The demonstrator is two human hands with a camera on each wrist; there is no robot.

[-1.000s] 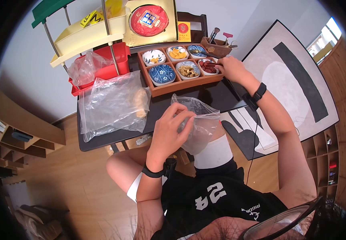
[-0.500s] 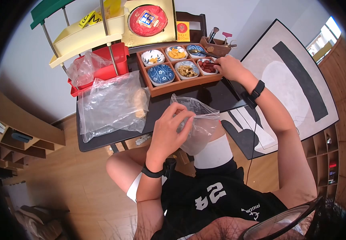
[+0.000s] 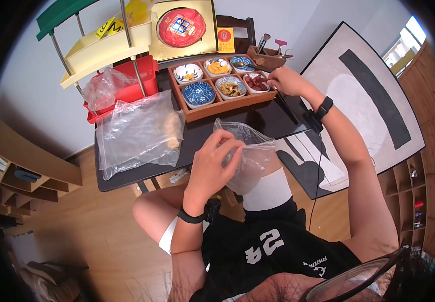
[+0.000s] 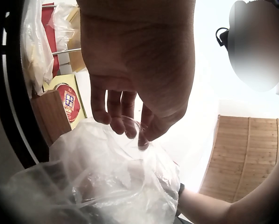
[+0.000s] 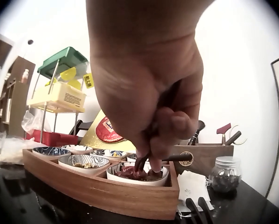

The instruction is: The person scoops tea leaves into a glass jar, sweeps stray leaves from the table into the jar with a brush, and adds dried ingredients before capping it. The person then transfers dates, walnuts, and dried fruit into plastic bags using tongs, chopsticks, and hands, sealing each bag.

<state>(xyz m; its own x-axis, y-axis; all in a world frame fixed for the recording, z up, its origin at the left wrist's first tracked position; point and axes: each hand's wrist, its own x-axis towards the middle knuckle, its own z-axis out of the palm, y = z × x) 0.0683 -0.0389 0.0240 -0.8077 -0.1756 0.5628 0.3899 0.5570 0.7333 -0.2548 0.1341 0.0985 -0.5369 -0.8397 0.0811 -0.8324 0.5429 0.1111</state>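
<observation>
In the head view my left hand (image 3: 212, 163) pinches the upper edge of a clear zip bag (image 3: 252, 168), whose mouth gapes over my lap. My right hand (image 3: 289, 82) is at the near right corner of a wooden compartment tray (image 3: 227, 107). It grips a dark slim utensil (image 5: 169, 94), mostly hidden by the fingers, with its lower end down among dark red dried pieces (image 5: 130, 173). Those lie in a white bowl (image 5: 141, 182) in that corner. Other bowls hold walnut-like pieces (image 3: 230, 89) and yellow slices (image 3: 217, 67); a spoon (image 3: 250, 65) rests across the far right bowl.
Left of the tray lie clear bags (image 3: 132, 136) with a beige item inside, before a tiered rack (image 3: 102, 55). In the right wrist view a small glass jar (image 5: 225, 175) and black-handled tools (image 5: 202, 210) lie right of the tray. A framed picture (image 3: 373, 100) leans beyond the table.
The head view has shifted slightly, so the tray and rack sit a little further left. My right hand stays at the red-piece bowl, slightly higher in view; the left keeps its hold on the bag.
</observation>
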